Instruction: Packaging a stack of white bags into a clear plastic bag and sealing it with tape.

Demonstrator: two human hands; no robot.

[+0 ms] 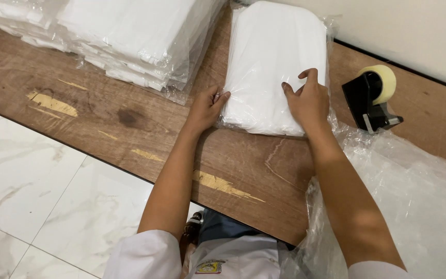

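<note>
Left hand [208, 107]: open — fingertips against the white bagged pack's [274, 62] left edge.
Right hand [308, 101]: open, flat on pack (near corner).
Tape dispenser [372, 98]: right of pack, on bench [130, 119].

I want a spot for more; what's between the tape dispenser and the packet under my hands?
Bare wooden tabletop separates tape dispenser from bagged white packet, head view.

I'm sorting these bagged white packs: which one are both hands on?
The single pack lying apart by the tape dispenser; left hand and right hand press its near edge. The others sit stacked upper left.
</note>
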